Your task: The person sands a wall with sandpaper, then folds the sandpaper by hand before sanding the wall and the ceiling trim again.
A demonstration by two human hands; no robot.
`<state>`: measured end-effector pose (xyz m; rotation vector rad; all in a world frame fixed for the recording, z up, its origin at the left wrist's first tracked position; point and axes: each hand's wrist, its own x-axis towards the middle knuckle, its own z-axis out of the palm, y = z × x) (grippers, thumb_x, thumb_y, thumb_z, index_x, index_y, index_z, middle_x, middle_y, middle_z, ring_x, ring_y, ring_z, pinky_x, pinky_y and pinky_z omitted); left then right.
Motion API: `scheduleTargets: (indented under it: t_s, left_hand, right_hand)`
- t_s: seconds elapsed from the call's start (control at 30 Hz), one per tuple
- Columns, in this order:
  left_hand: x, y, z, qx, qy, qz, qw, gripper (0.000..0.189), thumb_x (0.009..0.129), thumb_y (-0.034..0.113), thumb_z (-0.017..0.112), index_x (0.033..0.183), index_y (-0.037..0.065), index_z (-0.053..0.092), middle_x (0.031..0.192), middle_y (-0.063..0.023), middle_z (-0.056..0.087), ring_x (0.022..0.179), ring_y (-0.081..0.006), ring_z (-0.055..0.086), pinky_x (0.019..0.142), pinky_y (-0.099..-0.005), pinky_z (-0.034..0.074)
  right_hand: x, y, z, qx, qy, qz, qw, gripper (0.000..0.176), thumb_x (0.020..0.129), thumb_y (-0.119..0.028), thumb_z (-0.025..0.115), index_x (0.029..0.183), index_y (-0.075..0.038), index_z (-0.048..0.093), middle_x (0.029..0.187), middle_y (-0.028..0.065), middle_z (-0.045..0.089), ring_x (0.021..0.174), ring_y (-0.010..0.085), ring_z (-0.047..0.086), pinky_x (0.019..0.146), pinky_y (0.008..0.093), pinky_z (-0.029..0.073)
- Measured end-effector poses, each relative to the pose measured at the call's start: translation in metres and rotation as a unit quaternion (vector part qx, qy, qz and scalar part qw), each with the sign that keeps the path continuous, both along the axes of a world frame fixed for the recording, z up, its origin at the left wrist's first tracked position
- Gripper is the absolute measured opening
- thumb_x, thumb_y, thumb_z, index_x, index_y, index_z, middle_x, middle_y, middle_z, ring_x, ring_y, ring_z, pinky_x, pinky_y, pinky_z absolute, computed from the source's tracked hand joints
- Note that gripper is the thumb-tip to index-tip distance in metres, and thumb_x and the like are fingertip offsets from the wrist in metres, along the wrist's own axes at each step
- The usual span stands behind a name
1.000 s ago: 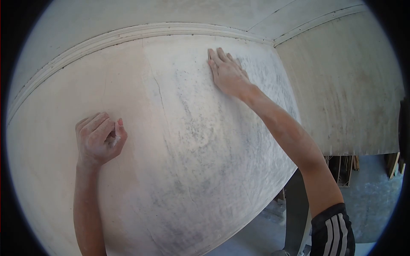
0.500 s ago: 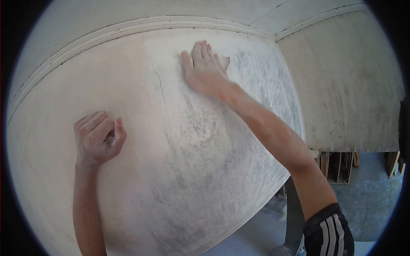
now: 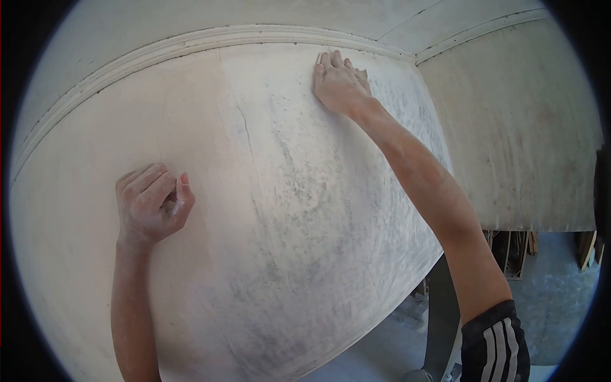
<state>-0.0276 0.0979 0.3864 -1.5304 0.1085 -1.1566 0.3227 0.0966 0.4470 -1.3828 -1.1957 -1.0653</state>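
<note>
High on the pale, grey-smeared wall panel (image 3: pixel 299 191), just under the moulding, my right hand (image 3: pixel 340 83) presses flat with fingers stretched upward. A thin pale piece, which looks like sandpaper (image 3: pixel 363 74), shows at the hand's edge; most of it is hidden under the palm. Lower on the left, my dusty left hand (image 3: pixel 153 200) is curled into a loose fist close to the same panel. I see nothing held in it, though the inside of the palm is partly hidden.
A ridged moulding (image 3: pixel 254 35) runs along the panel's top, with another panel (image 3: pixel 515 127) joining at the right corner. Below right are wooden frames (image 3: pixel 509 251) and a grey floor (image 3: pixel 550 305). Fine cracks run down the panel.
My right hand has slid up and to the right across the panel, and the pale sheet has moved with it. The left fist keeps its shape, with the view shifted slightly.
</note>
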Motion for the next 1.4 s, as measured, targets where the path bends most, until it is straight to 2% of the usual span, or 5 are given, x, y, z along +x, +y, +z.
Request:
scheduleTargets:
  t_s: [0.87, 1.0, 1.1, 1.23, 1.4]
  left_hand:
    - [-0.001, 0.001, 0.000, -0.005, 0.013, 0.020, 1.000, 0.035, 0.075, 0.000, 0.064, 0.057, 0.009, 0.036, 0.051, -0.0025, 0.034, 0.041, -0.0199, 0.032, 0.041, -0.0338, 0.026]
    - [-0.005, 0.002, -0.004, -0.007, 0.014, 0.033, 0.999, 0.035, 0.076, 0.001, 0.064, 0.057, 0.009, 0.036, 0.051, -0.0026, 0.034, 0.041, -0.0199, 0.032, 0.041, -0.0338, 0.026]
    - [-0.003, 0.002, -0.002, 0.000, 0.011, 0.026, 1.000, 0.036, 0.077, 0.002, 0.064, 0.057, 0.010, 0.035, 0.052, -0.0028, 0.034, 0.041, -0.0198, 0.031, 0.041, -0.0337, 0.025]
    - [-0.002, 0.002, -0.005, 0.000, 0.014, 0.026, 1.000, 0.037, 0.077, 0.002, 0.064, 0.057, 0.010, 0.034, 0.052, -0.0030, 0.033, 0.041, -0.0197, 0.031, 0.041, -0.0337, 0.025]
    - [0.001, 0.004, -0.003, 0.005, 0.005, 0.029, 1.000, 0.037, 0.078, 0.002, 0.064, 0.056, 0.010, 0.035, 0.051, -0.0026, 0.034, 0.041, -0.0197, 0.032, 0.041, -0.0336, 0.025]
  right_hand:
    - [0.040, -0.002, -0.013, 0.009, 0.045, 0.063, 0.997, 0.055, 0.107, -0.034, 0.020, 0.149, -0.001, 0.034, 0.154, 0.0203, 0.037, 0.142, 0.0363, 0.036, 0.116, 0.0502, 0.031]
    - [0.011, -0.011, -0.019, -0.077, 0.035, -0.053, 0.995, 0.055, 0.107, -0.035, 0.019, 0.151, -0.006, 0.034, 0.156, 0.0170, 0.034, 0.142, 0.0362, 0.035, 0.117, 0.0509, 0.030]
    - [0.047, 0.022, -0.045, 0.095, -0.051, 0.038, 0.993, 0.054, 0.107, -0.035, 0.020, 0.150, -0.006, 0.035, 0.155, 0.0168, 0.035, 0.139, 0.0403, 0.038, 0.115, 0.0531, 0.033]
    - [0.107, 0.025, -0.005, 0.036, 0.129, 0.055, 0.989, 0.054, 0.107, -0.034, 0.022, 0.152, -0.007, 0.032, 0.157, 0.0159, 0.033, 0.142, 0.0404, 0.034, 0.117, 0.0501, 0.029]
    - [0.101, 0.023, -0.044, 0.063, -0.002, 0.103, 0.993, 0.054, 0.107, -0.035, 0.023, 0.151, -0.004, 0.033, 0.157, 0.0199, 0.032, 0.144, 0.0403, 0.030, 0.117, 0.0521, 0.024]
